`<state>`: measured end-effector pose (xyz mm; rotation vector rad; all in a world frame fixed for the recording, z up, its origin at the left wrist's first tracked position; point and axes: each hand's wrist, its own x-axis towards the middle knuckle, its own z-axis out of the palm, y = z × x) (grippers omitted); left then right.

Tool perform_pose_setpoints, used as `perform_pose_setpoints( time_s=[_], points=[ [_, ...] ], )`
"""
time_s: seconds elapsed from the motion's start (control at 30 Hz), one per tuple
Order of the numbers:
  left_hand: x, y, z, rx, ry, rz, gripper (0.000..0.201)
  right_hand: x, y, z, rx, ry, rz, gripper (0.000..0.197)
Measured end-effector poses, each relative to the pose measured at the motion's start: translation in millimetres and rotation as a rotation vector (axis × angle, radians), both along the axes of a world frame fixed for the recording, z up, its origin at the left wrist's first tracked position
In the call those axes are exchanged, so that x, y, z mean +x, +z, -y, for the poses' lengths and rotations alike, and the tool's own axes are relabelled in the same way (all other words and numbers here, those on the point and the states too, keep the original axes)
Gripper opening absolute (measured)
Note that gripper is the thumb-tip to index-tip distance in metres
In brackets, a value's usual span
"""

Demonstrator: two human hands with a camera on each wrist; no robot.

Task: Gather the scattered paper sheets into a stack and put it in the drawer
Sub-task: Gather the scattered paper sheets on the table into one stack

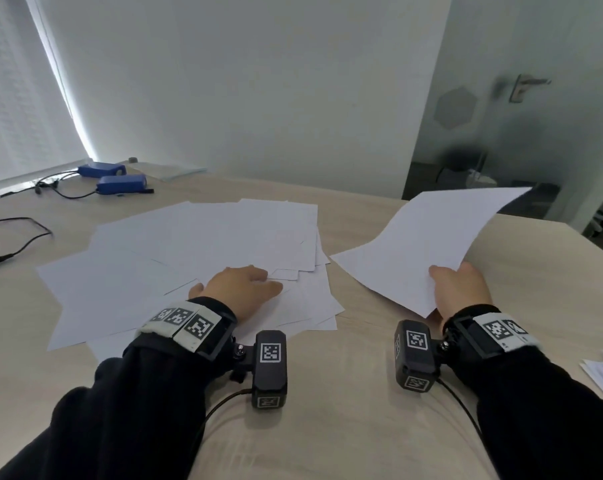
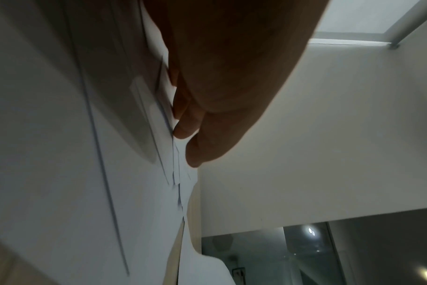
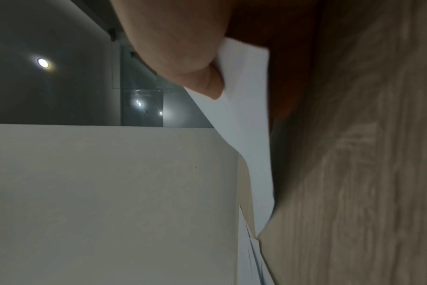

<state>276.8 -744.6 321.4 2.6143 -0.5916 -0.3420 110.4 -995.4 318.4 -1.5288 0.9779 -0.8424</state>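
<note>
Near the table's (image 1: 327,393) far left corner, two blue packs (image 1: 111,178) are lying, no writing readable. At its middle the left hand (image 1: 239,292) is pressing relaxed fingers on the scattered sheets (image 1: 196,258); toward the right edge the right hand (image 1: 461,289) is pinching one blank lifted sheet (image 1: 428,244).

Black long sleeves (image 1: 552,403) are worn on both arms. White wristbands (image 1: 180,322) printed with black square markers are strapped on. A black camera block (image 1: 269,367), marker-tagged and cabled, is mounted at each wrist.
</note>
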Motion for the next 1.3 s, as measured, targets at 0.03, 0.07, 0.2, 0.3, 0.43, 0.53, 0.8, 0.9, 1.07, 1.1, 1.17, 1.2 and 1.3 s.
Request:
perform_pose_setpoints(
  time_s=[0.03, 0.07, 0.2, 0.3, 0.43, 0.53, 0.8, 0.9, 1.07, 1.1, 1.17, 1.2, 1.3],
  points=[
    [-1.5, 0.4, 0.6, -0.018, 0.012, 0.006, 0.017, 1.0, -1.0, 0.5, 0.004, 0.022, -0.011, 0.01],
    [-3.4, 1.3, 0.4, -0.042, 0.025, 0.02, 0.012, 1.9, -0.9, -0.6, 0.007, 0.04, -0.02, 0.01],
    [-1.9, -2.2, -1.7, -0.186, 0.049, 0.007, 0.034, 3.4, -0.5, -3.2, 0.023, 0.109, -0.025, 0.015],
    [2.6, -2.8, -4.4, -0.152, 0.074, 0.048, 0.054, 5.3, -2.3, -4.4, 0.044, 0.172, -0.028, 0.013],
    [4.4, -4.1, -4.4, 0.041, 0.011, 0.003, 0.076, 6.7, -0.1, -8.1, 0.132, 0.254, -0.016, 0.015],
    [1.4, -1.8, -2.0, 0.063, -0.083, -0.031, 0.071, 5.7, 0.6, -7.4, 0.157, 0.277, -0.024, 0.017],
    [-3.6, -12.5, 0.2, -0.306, -0.141, -0.175, 0.05, 5.4, 0.7, -5.8, 0.208, 0.291, 0.002, 0.018],
    [-11.2, -12.3, 1.3, -0.411, -0.225, -0.257, 0.022, 6.8, -1.0, -6.0, 0.218, 0.305, 0.022, 0.021],
    [-11.8, -4.0, 1.1, -0.232, -0.132, -0.02, 0.045, 5.3, -0.1, -9.6, 0.216, 0.369, 0.033, 0.018],
    [-11.2, -3.6, 1.0, -0.153, -0.075, 0.003, 0.055, 5.3, 0.3, -10.3, 0.209, 0.379, 0.023, 0.018],
    [-12.1, -1.5, 1.7, -0.079, -0.042, -0.011, 0.064, 5.5, 1.5, -12.0, 0.195, 0.393, 0.0, 0.016],
    [-13.6, -0.3, 2.5, -0.084, -0.061, -0.033, 0.066, 6.0, 1.7, -12.4, 0.191, 0.398, -0.011, 0.014],
    [-16.0, -2.7, 2.5, -0.234, -0.135, -0.147, 0.072, 8.6, 0.0, -12.6, 0.178, 0.411, -0.041, 0.013]
  ],
)
